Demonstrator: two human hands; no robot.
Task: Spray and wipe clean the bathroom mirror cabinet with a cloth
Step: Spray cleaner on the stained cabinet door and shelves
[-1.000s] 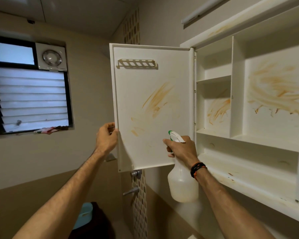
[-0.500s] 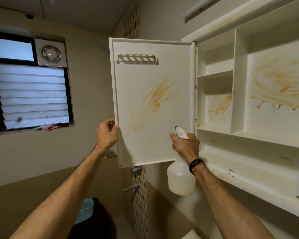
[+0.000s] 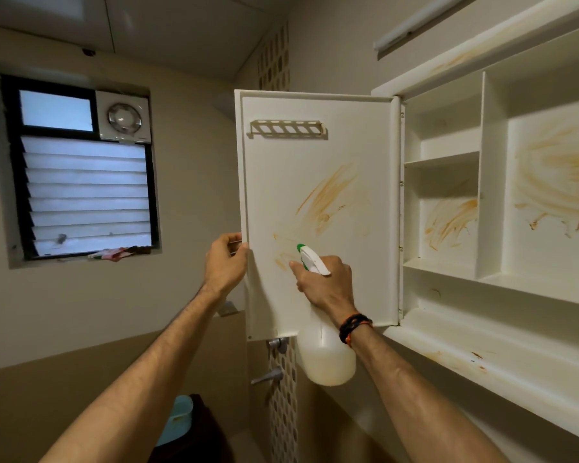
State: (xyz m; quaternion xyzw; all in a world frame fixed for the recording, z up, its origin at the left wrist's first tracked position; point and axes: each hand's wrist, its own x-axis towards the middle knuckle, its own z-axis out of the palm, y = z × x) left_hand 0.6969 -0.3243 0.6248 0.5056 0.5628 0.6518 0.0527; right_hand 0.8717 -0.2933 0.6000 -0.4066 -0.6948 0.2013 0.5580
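The left hand (image 3: pixel 226 262) grips the edge of the open cabinet door (image 3: pixel 318 208). The right hand (image 3: pixel 328 284) squeezes a spray bottle (image 3: pixel 325 355), its tip close to the orange smears (image 3: pixel 328 192) on the door. More smears mark the shelves (image 3: pixel 448 222).

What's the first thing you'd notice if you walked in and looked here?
Probably the orange-brown smears streaked across the inside of the open cabinet door, with more on the back walls of the cabinet compartments to the right. Next, the spray bottle gripped by the right hand and pointed at the door, whose outer edge the left hand holds.
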